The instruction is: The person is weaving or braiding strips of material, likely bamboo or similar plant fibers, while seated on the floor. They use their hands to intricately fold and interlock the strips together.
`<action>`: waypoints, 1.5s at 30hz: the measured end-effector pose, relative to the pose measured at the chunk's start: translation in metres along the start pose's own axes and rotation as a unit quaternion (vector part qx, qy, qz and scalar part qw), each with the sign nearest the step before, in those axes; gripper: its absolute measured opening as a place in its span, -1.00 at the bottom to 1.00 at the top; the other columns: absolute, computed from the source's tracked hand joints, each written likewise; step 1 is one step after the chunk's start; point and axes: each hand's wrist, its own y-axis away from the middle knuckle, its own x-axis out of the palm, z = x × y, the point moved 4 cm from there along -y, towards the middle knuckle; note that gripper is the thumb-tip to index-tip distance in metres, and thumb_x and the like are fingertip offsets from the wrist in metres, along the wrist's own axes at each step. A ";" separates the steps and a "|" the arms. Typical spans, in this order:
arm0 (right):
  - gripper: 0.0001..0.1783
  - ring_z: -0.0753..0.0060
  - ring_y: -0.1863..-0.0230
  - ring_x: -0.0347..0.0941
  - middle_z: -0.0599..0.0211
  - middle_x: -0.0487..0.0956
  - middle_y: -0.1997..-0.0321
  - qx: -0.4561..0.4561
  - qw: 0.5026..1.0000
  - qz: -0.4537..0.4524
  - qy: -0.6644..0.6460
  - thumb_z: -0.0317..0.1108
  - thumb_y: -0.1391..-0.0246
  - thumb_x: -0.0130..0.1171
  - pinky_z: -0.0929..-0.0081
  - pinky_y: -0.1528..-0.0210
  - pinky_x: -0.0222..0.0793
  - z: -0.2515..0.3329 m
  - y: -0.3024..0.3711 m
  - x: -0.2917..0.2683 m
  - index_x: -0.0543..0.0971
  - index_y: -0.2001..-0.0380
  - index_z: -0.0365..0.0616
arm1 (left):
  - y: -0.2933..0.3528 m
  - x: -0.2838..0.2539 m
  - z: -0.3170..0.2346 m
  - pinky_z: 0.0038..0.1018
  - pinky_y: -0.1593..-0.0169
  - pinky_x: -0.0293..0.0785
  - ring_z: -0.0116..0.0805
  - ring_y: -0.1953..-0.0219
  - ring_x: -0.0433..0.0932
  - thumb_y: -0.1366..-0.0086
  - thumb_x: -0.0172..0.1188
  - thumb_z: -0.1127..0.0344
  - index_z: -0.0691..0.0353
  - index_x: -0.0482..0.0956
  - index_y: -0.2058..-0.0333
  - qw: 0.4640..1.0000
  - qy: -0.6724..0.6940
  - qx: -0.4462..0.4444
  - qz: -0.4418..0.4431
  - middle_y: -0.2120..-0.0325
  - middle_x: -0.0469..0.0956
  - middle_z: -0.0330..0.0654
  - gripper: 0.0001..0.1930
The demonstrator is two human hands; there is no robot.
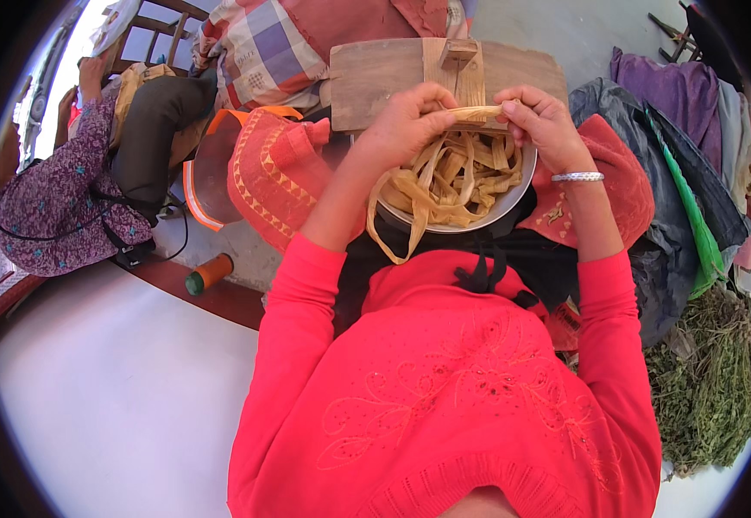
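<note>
A pale tan flat strip [476, 113] is stretched level between my two hands. My left hand [408, 125] is closed, pinching one end with thumb and fingers. At the other end, my right hand [541, 123] grips it the same way, a silver bracelet on its wrist. Just beneath them sits a white bowl [526, 180] on my lap, heaped with long tan strips [457, 186], some hanging over the near rim. Beyond my hands lies a wooden board [375, 79] with a lighter crosspiece and a small raised wooden block [459, 53].
Red patterned cloth [276, 177] lies left of the bowl. An orange spool-like cylinder [210, 274] with a green end is on the floor. Dark plastic sheeting [621, 121] and a heap of dried plants [716, 380] are at right. Another person in purple patterned clothing [73, 211] sits at left.
</note>
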 end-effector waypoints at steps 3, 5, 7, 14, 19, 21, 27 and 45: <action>-0.85 0.76 0.54 0.29 0.55 0.49 0.49 -0.016 0.998 -0.053 0.020 -0.35 -0.13 0.15 0.73 0.51 0.25 -0.009 -0.008 0.006 0.57 0.26 -0.17 | -0.010 -0.014 0.005 -0.60 0.34 0.34 -0.59 0.42 0.40 -0.25 0.14 0.38 0.29 0.49 0.26 0.999 -0.024 0.000 -0.041 0.47 0.51 -0.30 -0.87; -0.86 0.77 0.53 0.27 0.57 0.46 0.52 -0.052 0.995 -0.073 0.046 -0.35 -0.13 0.15 0.73 0.50 0.22 -0.015 -0.011 0.010 0.58 0.29 -0.17 | -0.016 -0.023 0.009 -0.59 0.32 0.35 -0.57 0.42 0.41 -0.24 0.13 0.39 0.28 0.50 0.27 0.996 -0.063 0.004 -0.055 0.48 0.51 -0.29 -0.88; -0.86 0.77 0.52 0.25 0.59 0.43 0.54 -0.083 0.990 -0.093 0.067 -0.35 -0.13 0.15 0.72 0.50 0.20 -0.018 -0.016 0.012 0.58 0.31 -0.18 | -0.025 -0.030 0.016 -0.59 0.32 0.35 -0.56 0.42 0.41 -0.24 0.12 0.41 0.28 0.51 0.28 0.994 -0.080 0.006 -0.069 0.49 0.51 -0.29 -0.89; -0.85 0.71 0.52 0.25 0.55 0.42 0.57 -0.106 0.977 -0.127 0.133 -0.36 -0.08 0.17 0.64 0.47 0.22 -0.024 -0.030 0.017 0.58 0.32 -0.21 | -0.041 -0.040 0.033 -0.60 0.34 0.33 -0.57 0.44 0.40 -0.23 0.10 0.41 0.29 0.52 0.33 0.994 -0.059 0.009 -0.095 0.51 0.50 -0.29 -0.91; -0.83 0.54 0.53 0.37 0.34 0.48 0.59 -0.140 0.952 -0.154 0.224 -0.37 -0.04 0.17 0.52 0.42 0.32 -0.029 -0.034 0.020 0.57 0.32 -0.23 | -0.051 -0.053 0.049 -0.44 0.29 0.41 -0.27 0.40 0.51 -0.22 0.09 0.40 0.29 0.50 0.30 0.969 -0.194 0.013 -0.152 0.47 0.56 -0.11 -0.89; -0.84 0.46 0.53 0.39 0.24 0.49 0.58 -0.114 0.943 -0.187 0.252 -0.37 -0.03 0.17 0.49 0.40 0.34 -0.035 -0.028 0.014 0.57 0.33 -0.22 | -0.048 -0.072 0.059 -0.33 0.25 0.43 -0.05 0.36 0.55 -0.20 0.09 0.39 0.28 0.49 0.27 0.900 -0.348 0.064 -0.254 0.44 0.57 0.01 -0.86; -0.70 0.06 0.09 0.50 -0.02 0.57 0.15 -0.051 0.962 -0.114 0.242 -0.30 -0.08 0.14 0.35 0.01 0.37 -0.091 0.029 0.016 0.55 0.17 -0.27 | 0.013 -0.028 0.019 -0.22 0.19 0.43 0.09 0.27 0.54 -0.20 0.08 0.35 0.26 0.48 0.20 0.907 -0.314 0.052 -0.277 0.38 0.55 0.10 -0.80; -0.39 -0.03 -0.14 0.35 -0.13 0.43 -0.11 0.114 0.907 -0.301 0.273 -0.13 -0.02 0.14 0.25 -0.19 0.21 -0.165 -0.082 0.024 0.38 -0.07 -0.31 | 0.088 0.052 0.093 -0.28 0.40 0.37 -0.15 0.54 0.55 -0.06 0.07 0.38 0.14 0.40 0.46 0.873 -0.467 0.115 -0.078 0.61 0.50 -0.13 -0.95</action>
